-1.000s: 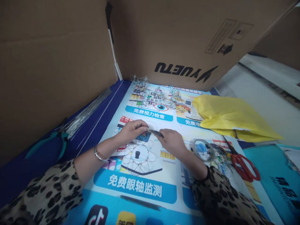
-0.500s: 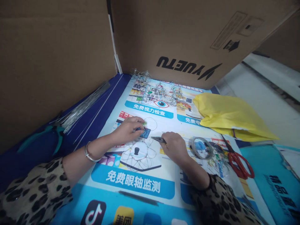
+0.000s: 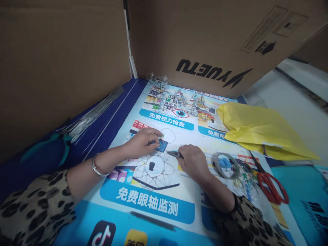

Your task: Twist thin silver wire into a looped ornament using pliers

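My left hand (image 3: pixel 146 143) is closed in a pinch on a frame of thin bent wire (image 3: pixel 155 178), at its upper part. Rounded wire loops spread out below the fingers, and a single loop rises above them. Wrapped round the handles of small needle-nose pliers (image 3: pixel 174 154), my right hand (image 3: pixel 193 160) is just right of the left one. The plier tips point left, close to the left fingertips; whether they grip a wire cannot be made out. The pliers' handles are hidden in the palm.
A printed poster (image 3: pixel 147 201) covers the table. On the right lie a tape roll (image 3: pixel 214 165), red-handled scissors (image 3: pixel 273 188) and a yellow bag (image 3: pixel 261 126). Straight wires (image 3: pixel 93 114) and teal-handled pliers (image 3: pixel 67 150) lie left. Wire pieces (image 3: pixel 179 97) stand before a cardboard wall (image 3: pixel 205 37).
The view has shifted slightly, so the surroundings appear farther right. Both hands keep nearly the same pose, with the pliers still close to the left fingertips.
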`<state>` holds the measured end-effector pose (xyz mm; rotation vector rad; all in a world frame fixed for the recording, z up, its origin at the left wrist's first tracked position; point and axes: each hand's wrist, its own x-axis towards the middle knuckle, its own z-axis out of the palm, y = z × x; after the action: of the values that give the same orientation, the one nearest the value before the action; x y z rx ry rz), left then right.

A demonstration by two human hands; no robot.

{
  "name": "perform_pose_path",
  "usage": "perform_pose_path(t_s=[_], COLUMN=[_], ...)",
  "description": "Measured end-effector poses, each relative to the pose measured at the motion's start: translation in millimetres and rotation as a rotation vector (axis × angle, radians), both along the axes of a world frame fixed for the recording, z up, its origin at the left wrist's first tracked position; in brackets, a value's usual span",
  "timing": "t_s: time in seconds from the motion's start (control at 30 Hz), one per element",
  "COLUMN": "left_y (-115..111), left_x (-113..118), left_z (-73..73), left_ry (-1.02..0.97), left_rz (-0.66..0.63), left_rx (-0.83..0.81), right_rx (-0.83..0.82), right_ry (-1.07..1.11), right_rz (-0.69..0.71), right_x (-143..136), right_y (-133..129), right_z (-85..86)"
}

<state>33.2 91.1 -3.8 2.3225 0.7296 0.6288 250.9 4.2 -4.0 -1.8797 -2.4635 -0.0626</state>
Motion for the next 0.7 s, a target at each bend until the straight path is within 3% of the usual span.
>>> perform_pose_path(t_s=[0.33, 0.7], left_y=[-5.9, -7.0], left_x=[-1.7, 0.1], left_z=[0.9, 5.5], left_ry=[-0.062, -0.045], left_rz=[0.008, 0.027], left_rx=[-0.255, -0.257], right_rx=[-0.001, 0.045], right_ry=[0.030, 0.037], right_rz=[0.000, 0.001], right_x=[-0.1, 0.8], right_y=[0.2, -0.1], right_z=[1.5, -0.6])
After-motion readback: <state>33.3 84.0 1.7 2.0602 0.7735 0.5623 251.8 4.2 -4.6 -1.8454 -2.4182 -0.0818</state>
